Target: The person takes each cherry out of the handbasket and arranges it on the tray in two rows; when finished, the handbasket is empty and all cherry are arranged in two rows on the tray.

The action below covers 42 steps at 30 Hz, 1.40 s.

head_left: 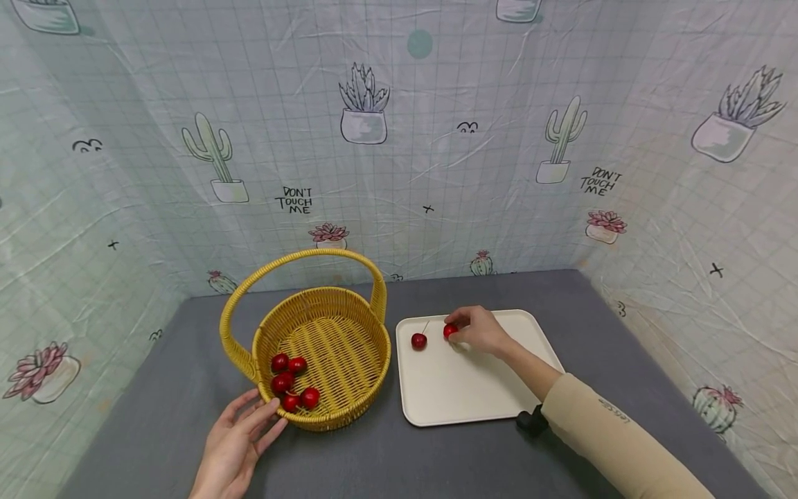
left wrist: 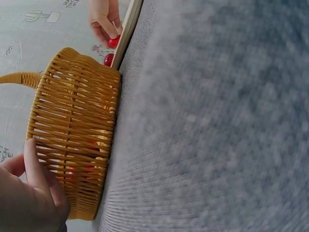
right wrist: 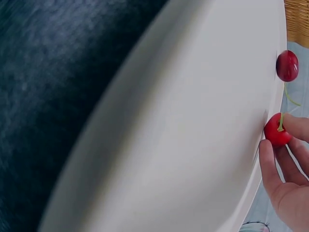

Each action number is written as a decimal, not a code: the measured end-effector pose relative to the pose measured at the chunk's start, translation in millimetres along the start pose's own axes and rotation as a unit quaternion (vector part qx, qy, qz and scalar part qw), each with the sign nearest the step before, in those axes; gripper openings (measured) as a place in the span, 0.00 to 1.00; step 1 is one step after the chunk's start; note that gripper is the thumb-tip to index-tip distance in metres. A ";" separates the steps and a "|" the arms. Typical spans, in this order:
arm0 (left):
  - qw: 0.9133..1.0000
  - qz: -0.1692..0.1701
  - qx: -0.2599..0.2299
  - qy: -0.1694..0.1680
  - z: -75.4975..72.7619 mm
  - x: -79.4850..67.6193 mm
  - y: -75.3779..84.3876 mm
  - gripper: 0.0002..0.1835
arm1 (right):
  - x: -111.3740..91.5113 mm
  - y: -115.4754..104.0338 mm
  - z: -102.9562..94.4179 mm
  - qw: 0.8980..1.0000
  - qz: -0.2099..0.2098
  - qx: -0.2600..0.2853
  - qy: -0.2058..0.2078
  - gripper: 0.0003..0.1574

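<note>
On the white tray [head_left: 474,388], my right hand [head_left: 476,329] pinches a red cherry [right wrist: 276,131] between thumb and fingers; its green stem shows in the right wrist view. A darker cherry [head_left: 419,341] with a stem lies beside it on the tray. My left hand [head_left: 233,440] rests against the near left side of the yellow woven basket [head_left: 337,339], its fairly straight fingers touching the rim and outer wall. Inside that basket, several red cherries [head_left: 282,382] are gathered at the left, near my left fingertips.
The basket's tall arched handle [head_left: 305,255] rises above its rim. Basket and tray stand side by side on a grey cloth surface [head_left: 349,464]. A black object [head_left: 532,421] shows by my right sleeve. A printed curtain [head_left: 411,159] closes off the back and sides.
</note>
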<state>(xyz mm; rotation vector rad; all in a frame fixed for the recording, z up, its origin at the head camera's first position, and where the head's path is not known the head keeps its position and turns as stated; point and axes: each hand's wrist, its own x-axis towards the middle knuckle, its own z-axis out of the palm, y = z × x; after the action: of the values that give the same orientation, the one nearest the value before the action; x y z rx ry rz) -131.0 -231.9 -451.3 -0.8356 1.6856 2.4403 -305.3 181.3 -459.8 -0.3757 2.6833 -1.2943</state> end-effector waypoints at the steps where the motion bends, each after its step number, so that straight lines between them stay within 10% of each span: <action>1: 1.000 -0.002 -0.001 0.000 0.1 0.0 0.0 0.26 | 0.1 0.1 -0.2 1.000 -0.002 -0.001 -0.002 0.18; 42: 1.000 -0.014 -0.013 0.001 1.1 -1.2 2.0 0.28 | 5.3 -4.4 -13.1 0.997 -0.028 -0.030 -0.059 0.22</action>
<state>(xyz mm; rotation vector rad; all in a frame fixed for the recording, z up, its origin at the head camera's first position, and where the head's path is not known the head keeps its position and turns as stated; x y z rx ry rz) -131.1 -231.4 -448.8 -0.8586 1.6354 2.4488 -312.7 187.0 -448.3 -0.5223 2.6345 -1.1681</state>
